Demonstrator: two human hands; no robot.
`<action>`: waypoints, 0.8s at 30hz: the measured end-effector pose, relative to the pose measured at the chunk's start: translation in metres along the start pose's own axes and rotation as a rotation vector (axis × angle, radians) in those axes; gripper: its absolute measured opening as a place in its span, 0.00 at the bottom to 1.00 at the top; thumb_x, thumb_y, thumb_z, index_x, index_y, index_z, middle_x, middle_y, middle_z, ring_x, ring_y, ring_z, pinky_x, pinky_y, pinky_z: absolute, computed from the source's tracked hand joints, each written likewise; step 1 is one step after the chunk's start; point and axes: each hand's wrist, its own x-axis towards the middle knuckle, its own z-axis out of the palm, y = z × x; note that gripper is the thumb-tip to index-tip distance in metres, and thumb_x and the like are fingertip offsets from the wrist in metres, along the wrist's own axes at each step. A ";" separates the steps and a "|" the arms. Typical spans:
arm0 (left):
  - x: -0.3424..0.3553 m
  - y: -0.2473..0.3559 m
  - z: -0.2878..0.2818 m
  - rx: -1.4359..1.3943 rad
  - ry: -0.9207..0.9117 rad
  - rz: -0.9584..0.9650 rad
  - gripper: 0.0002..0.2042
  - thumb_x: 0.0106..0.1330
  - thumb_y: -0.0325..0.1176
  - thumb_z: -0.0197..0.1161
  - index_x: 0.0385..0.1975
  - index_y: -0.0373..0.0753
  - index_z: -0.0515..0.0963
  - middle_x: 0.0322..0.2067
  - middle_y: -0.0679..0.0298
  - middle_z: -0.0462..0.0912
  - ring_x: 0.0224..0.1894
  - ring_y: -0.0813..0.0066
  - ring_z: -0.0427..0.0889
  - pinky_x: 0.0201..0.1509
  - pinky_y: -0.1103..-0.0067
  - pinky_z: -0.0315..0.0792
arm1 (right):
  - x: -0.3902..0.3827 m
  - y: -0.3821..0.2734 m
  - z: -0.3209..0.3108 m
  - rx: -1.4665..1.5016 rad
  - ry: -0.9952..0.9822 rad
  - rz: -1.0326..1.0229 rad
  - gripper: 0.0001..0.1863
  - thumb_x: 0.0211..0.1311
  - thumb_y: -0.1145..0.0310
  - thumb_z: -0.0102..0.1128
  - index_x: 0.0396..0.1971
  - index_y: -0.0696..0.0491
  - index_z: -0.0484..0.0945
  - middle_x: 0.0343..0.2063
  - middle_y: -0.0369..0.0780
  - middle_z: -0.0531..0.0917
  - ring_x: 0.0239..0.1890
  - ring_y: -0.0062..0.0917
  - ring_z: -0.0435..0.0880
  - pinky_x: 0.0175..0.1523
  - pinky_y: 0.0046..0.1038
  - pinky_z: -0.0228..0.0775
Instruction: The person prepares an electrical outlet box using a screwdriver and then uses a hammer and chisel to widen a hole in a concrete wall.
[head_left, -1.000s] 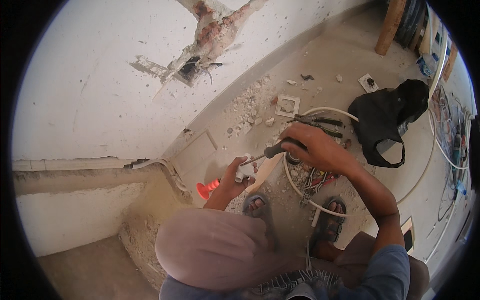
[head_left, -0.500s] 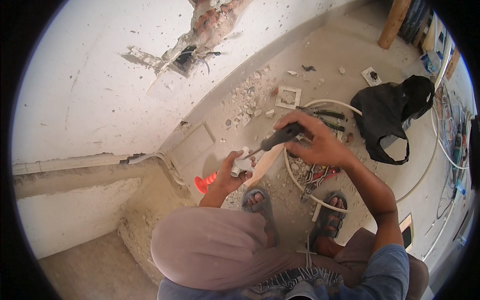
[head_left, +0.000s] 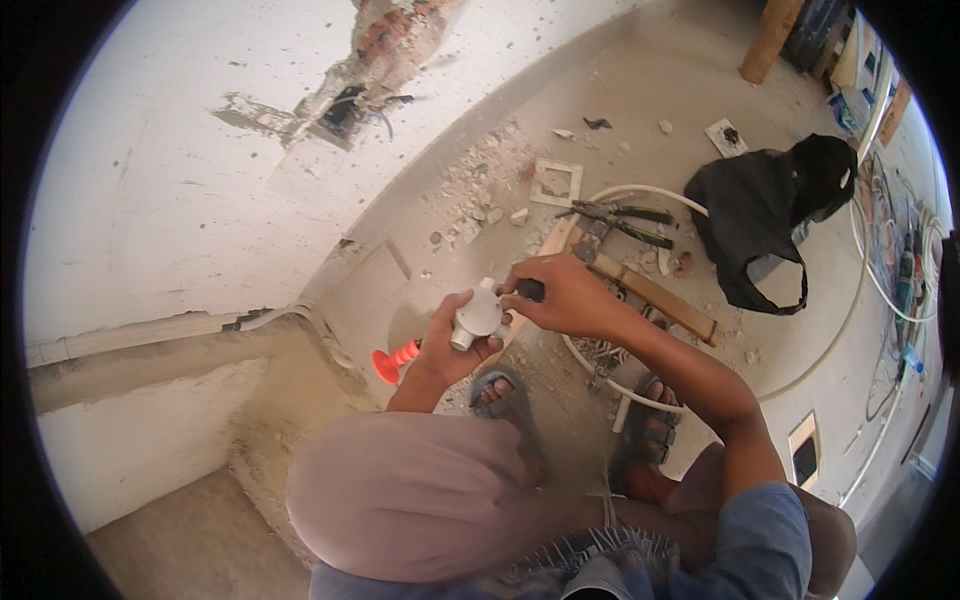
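Observation:
My left hand [head_left: 447,343] is closed around a white round junction box [head_left: 480,314] with short pipe spouts, its flat round face turned up. My right hand [head_left: 565,295] grips a screwdriver [head_left: 531,290]; only part of the dark handle shows, and the shaft is hidden. Its thumb and fingertips are at the right side of the junction box, and I cannot tell whether they touch it. Just left of my left wrist lies a tool with a red-orange grip and round guard [head_left: 388,366].
Pliers with dark green handles [head_left: 640,225] and a wooden-handled tool [head_left: 660,298] lie ahead, within a loop of white conduit [head_left: 835,355]. A black bag [head_left: 745,215] stands at right. Rubble [head_left: 480,205] and a white square frame [head_left: 556,182] lie along the broken wall [head_left: 200,180].
My right hand has come down and left to the junction box. The screwdriver, earlier plainly seen pointing at the box, is now mostly hidden in the hand. The box's round face now shows.

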 end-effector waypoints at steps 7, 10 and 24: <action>0.016 0.014 0.032 0.132 0.004 0.117 0.20 0.69 0.50 0.53 0.51 0.42 0.72 0.41 0.63 0.81 0.42 0.69 0.82 0.34 0.74 0.77 | 0.016 0.004 -0.010 -0.142 0.064 -0.029 0.12 0.56 0.60 0.66 0.29 0.54 0.82 0.25 0.46 0.82 0.33 0.45 0.81 0.39 0.42 0.71; 0.026 0.024 0.056 0.232 -0.002 0.181 0.19 0.68 0.50 0.54 0.50 0.43 0.73 0.41 0.64 0.81 0.42 0.72 0.82 0.36 0.73 0.78 | 0.026 0.001 -0.028 -0.212 0.109 -0.035 0.10 0.57 0.64 0.67 0.31 0.57 0.82 0.25 0.45 0.83 0.29 0.40 0.82 0.37 0.36 0.72; 0.036 0.015 0.004 0.228 0.207 0.214 0.23 0.65 0.50 0.59 0.51 0.38 0.73 0.36 0.64 0.79 0.41 0.73 0.80 0.36 0.74 0.77 | -0.009 0.055 -0.054 0.084 -0.214 0.526 0.12 0.55 0.64 0.62 0.32 0.59 0.81 0.22 0.39 0.83 0.20 0.23 0.78 0.29 0.29 0.72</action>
